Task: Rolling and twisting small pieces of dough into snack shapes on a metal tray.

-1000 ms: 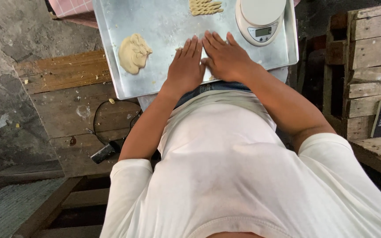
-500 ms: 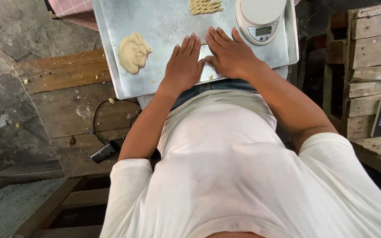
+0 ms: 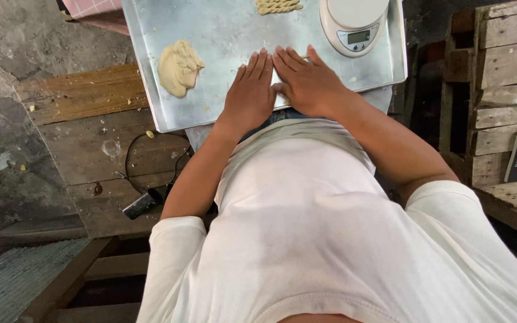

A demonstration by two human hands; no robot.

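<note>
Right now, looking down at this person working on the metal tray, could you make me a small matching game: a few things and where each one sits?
Things:
1. dough lump
2. kitchen scale
3. twisted dough piece
4. both hands

Places:
a. top right corner of the tray
b. left part of the tray
c. flat side by side at the tray's near edge
d. top edge, middle of the tray

Pairs: 1-b, 2-a, 3-d, 4-c

Rough concrete floor [image 3: 13,66], weathered wooden planks [image 3: 85,113], stacked wooden pallets [image 3: 504,78] right; daylight.
</note>
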